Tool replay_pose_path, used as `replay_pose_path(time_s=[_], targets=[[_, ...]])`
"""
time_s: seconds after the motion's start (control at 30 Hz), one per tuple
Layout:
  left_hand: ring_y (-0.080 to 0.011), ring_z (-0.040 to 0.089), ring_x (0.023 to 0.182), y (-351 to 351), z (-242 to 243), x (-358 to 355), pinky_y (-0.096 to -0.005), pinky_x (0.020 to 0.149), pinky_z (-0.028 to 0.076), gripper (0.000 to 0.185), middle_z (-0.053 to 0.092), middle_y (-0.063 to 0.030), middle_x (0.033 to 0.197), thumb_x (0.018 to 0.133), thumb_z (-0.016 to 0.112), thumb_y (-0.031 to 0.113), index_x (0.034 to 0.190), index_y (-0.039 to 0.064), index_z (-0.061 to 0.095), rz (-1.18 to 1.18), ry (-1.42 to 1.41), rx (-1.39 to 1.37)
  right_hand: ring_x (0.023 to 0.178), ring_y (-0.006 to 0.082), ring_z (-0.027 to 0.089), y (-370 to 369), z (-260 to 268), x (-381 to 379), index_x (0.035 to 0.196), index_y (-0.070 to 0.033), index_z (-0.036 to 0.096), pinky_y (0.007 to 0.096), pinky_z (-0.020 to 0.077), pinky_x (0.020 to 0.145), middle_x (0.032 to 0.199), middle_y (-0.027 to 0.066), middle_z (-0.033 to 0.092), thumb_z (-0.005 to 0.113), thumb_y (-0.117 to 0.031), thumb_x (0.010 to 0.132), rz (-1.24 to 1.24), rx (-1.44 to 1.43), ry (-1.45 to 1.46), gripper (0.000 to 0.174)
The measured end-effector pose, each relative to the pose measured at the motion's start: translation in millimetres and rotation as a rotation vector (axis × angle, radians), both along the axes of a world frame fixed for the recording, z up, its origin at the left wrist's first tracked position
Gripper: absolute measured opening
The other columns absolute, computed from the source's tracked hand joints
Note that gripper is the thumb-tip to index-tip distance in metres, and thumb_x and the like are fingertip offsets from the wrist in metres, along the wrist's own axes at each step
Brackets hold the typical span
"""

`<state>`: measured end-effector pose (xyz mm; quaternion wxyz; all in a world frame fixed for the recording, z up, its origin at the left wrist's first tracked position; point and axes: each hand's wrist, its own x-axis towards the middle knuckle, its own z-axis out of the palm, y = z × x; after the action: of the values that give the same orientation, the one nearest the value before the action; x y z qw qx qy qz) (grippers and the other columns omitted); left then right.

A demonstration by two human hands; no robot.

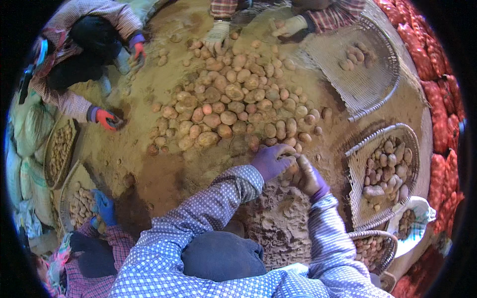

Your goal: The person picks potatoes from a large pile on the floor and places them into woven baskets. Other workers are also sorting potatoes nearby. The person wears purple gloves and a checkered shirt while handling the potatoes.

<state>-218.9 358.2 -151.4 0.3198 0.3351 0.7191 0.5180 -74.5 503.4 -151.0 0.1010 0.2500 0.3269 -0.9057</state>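
A wide pile of potatoes [234,93] lies on the earthen ground before me. Both my hands wear purple gloves soiled with dirt and meet at the pile's near edge. My left hand [274,160] curves over the nearest potatoes, its fingertips close to those of my right hand. My right hand [309,177] is just to the right, fingers pointing up toward the pile. Between the two hands is a brownish, potato-like thing [290,173], partly hidden by the fingers; how firmly each hand holds it is not clear. Below them lies lumpy loose soil [277,223].
Co-workers' gloved hands are at the pile's far edge [217,37] and on the left [106,118]; a blue-gloved hand [104,206] is lower left. Woven baskets [417,156] with potatoes stand right, beside a white sack [423,227] and red mesh sacks [439,100].
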Motion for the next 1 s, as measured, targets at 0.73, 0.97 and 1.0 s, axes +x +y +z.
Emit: replay_pose_path(time_s=[0.73, 0.97, 1.0], targets=[[-0.0355, 0.061, 0.116, -40.2, -28.7, -77.4, -0.0474, 0.099, 0.050, 0.047, 0.055, -0.0174, 0.128, 0.092, 0.067, 0.021, 0.137, 0.027, 0.056, 0.048, 0.369, -0.829, 0.098, 0.0179, 0.064, -3.1, -15.6, -46.7, 0.132, -0.009, 0.061, 0.0329, 0.0535, 0.085, 0.118, 0.0069, 0.066, 0.055, -0.012, 0.098, 0.187, 0.969, 0.104, 0.034], [-0.0370, 0.060, 0.118, -86.1, -29.4, -49.7, -0.0473, 0.100, 0.049, 0.059, 0.058, -0.0183, 0.134, 0.085, 0.071, 0.015, 0.140, 0.012, 0.050, 0.456, 0.427, -0.406, 0.103, 0.0361, 0.067, -73.4, -39.0, -159.3, 0.113, -0.011, 0.068, 0.0432, 0.0540, 0.087, 0.116, 0.0172, 0.068, 0.059, -0.022, 0.092, 0.841, 1.922, 0.076, 0.025], [-0.0309, 0.064, 0.114, -97.6, -25.1, -51.9, -0.0426, 0.095, 0.052, 0.062, 0.061, -0.0169, 0.131, 0.083, 0.077, 0.019, 0.138, 0.006, 0.050, 0.533, 0.312, -0.344, 0.104, 0.0354, 0.066, -81.0, -40.9, -165.8, 0.113, -0.011, 0.068, 0.0423, 0.0536, 0.088, 0.116, 0.0168, 0.068, 0.058, -0.023, 0.093, 0.855, 1.918, 0.060, 0.026]])
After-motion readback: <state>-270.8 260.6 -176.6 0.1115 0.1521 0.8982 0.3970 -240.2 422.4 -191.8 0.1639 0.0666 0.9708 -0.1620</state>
